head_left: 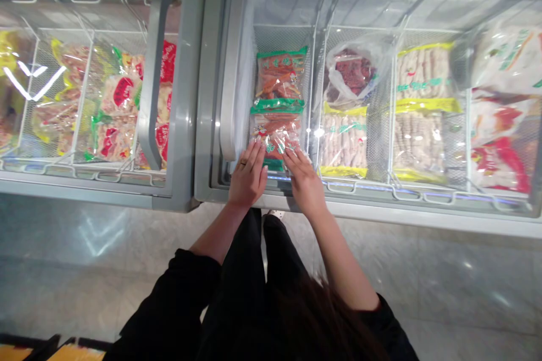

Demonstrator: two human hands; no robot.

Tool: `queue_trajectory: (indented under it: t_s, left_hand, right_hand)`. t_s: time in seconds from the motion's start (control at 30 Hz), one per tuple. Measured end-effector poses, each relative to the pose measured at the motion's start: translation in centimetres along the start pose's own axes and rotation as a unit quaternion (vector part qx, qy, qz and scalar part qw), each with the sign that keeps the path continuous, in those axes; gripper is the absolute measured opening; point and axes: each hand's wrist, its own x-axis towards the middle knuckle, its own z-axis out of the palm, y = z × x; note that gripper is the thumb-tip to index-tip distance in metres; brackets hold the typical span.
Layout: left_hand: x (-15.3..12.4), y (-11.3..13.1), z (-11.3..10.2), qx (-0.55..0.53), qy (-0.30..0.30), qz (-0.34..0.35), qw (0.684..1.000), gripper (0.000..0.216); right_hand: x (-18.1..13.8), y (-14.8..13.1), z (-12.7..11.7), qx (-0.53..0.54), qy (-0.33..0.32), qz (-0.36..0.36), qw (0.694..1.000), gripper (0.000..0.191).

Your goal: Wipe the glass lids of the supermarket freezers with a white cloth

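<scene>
My left hand (pixel 249 172) reaches over the freezer's front edge, a ring on one finger. Its fingers lie stretched over the lower left of a clear packet of reddish-brown frozen food (pixel 277 128) with green ends. On the lower right of that packet rest the extended fingers of my right hand (pixel 305 177). The hands hide its lower corners. Behind it, a similar green-edged packet (pixel 280 76) lies in the same wire basket (pixel 314 67).
In the baskets to the right are a plastic bag of dark red food (pixel 353 70), yellow-edged packets (pixel 423 73) and red-and-white bags (pixel 499 166). A grey lid handle (pixel 228 67) stands left of my hands. Another freezer (pixel 180 124) adjoins on the left.
</scene>
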Motion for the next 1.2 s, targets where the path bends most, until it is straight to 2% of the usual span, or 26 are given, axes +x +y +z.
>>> queue_trajectory:
  t_s: [0.1,0.23,0.37,0.5,0.57,0.63,0.7,0.8,0.9,1.07,1.2]
  left_hand:
    - [0.2,0.2,-0.1,-0.001,-0.024,-0.004,1.0,0.057]
    - [0.4,0.1,-0.1,-0.002,-0.034,-0.027,0.999,0.056]
    - [0.6,-0.1,0.1,-0.001,-0.023,-0.063,0.998,0.057]
    - [0.9,-0.1,0.2,0.008,-0.013,-0.081,0.997,0.058]
    - [0.9,0.0,0.2,0.017,-0.008,-0.073,0.997,0.057]
    - [0.9,0.0,0.2,0.028,-0.002,-0.063,0.998,0.055]
    - [0.8,0.0,0.3,0.032,0.005,-0.063,0.998,0.055]
    - [0.8,-0.1,0.5,0.027,0.008,-0.068,0.997,0.057]
    - [0.8,-0.2,0.7,0.022,0.012,-0.061,0.998,0.058]
    - [0.9,-0.4,0.9,0.01,0.023,-0.05,0.998,0.06]
    - [1.0,-0.2,0.7,0.013,0.019,-0.038,0.999,0.061]
  right_hand:
    - [0.7,-0.4,0.5,0.011,-0.033,-0.032,0.999,0.074]
    - [-1.9,0.6,-1.3,0.021,-0.086,-0.085,0.992,0.073]
    - [-3.6,2.3,-3.2,0.007,-0.049,-0.046,0.998,0.08]
    - [-0.7,2.1,-1.9,0.004,0.034,0.001,0.999,0.083]
    - [1.1,1.2,-0.6,0.002,0.05,-0.001,0.999,0.078]
    - [2.0,0.3,0.4,-0.001,0.039,-0.021,0.999,0.074]
    - [1.6,0.0,0.6,-0.001,0.013,-0.049,0.999,0.073]
    - [-0.6,1.0,-0.4,-0.002,-0.02,-0.074,0.997,0.077]
    - [-1.7,2.5,-1.6,-0.009,0.0,-0.066,0.998,0.078]
    - [1.9,2.3,-1.0,-0.029,0.068,-0.006,0.997,0.075]
    - [3.8,1.0,0.2,-0.038,0.044,-0.028,0.998,0.07]
